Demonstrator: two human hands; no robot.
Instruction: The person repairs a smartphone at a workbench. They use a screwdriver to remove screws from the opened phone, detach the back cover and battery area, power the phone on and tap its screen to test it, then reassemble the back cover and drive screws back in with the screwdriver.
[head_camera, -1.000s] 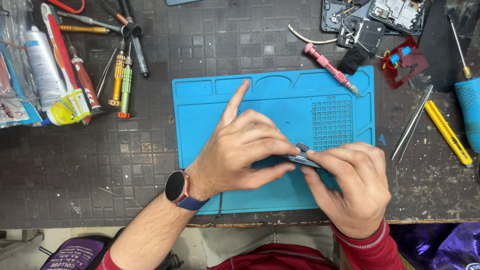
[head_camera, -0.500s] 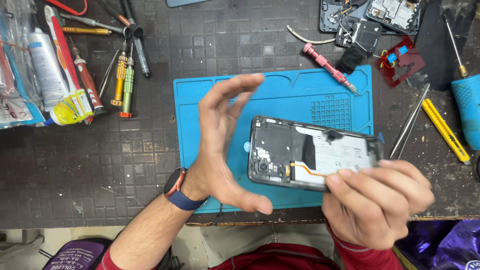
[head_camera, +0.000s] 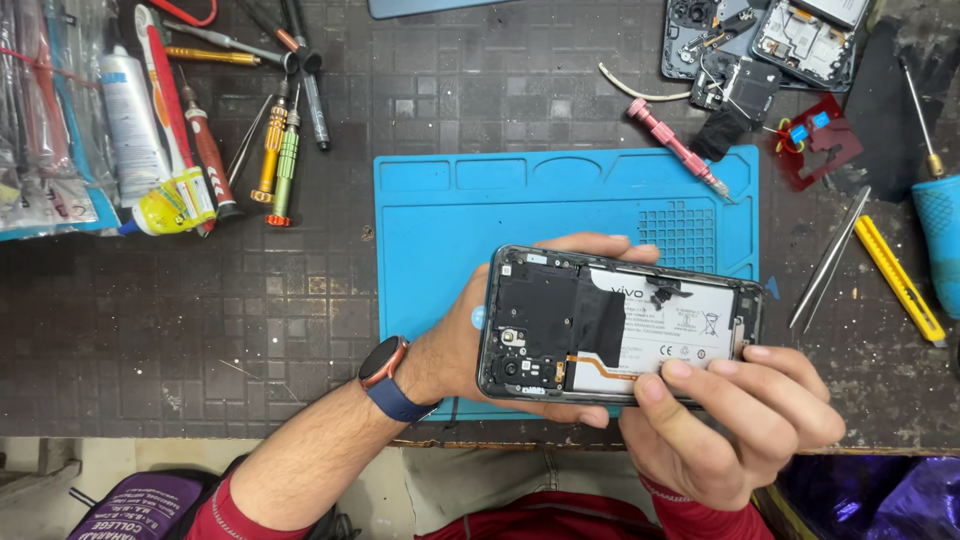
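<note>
Blue mat (head_camera: 450, 220) lay on the counter (head_camera: 200, 330); above its lower right part, the opened phone (head_camera: 620, 325) was gripped by left hand (head_camera: 470, 345) fingers and right hand (head_camera: 730, 420) fingers, both closed around it.

Left hand (head_camera: 455, 350) palm hidden behind opened phone (head_camera: 618, 325); blue-handled tool (head_camera: 938, 225) cut by right edge; phone's lower edge covered by right hand (head_camera: 735, 425).

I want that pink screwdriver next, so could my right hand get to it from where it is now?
Probably yes, once it lets go. The right hand grips the opened phone along its lower edge. The pink screwdriver lies beyond, on the blue mat's top right corner, with only bare mat between.
</note>
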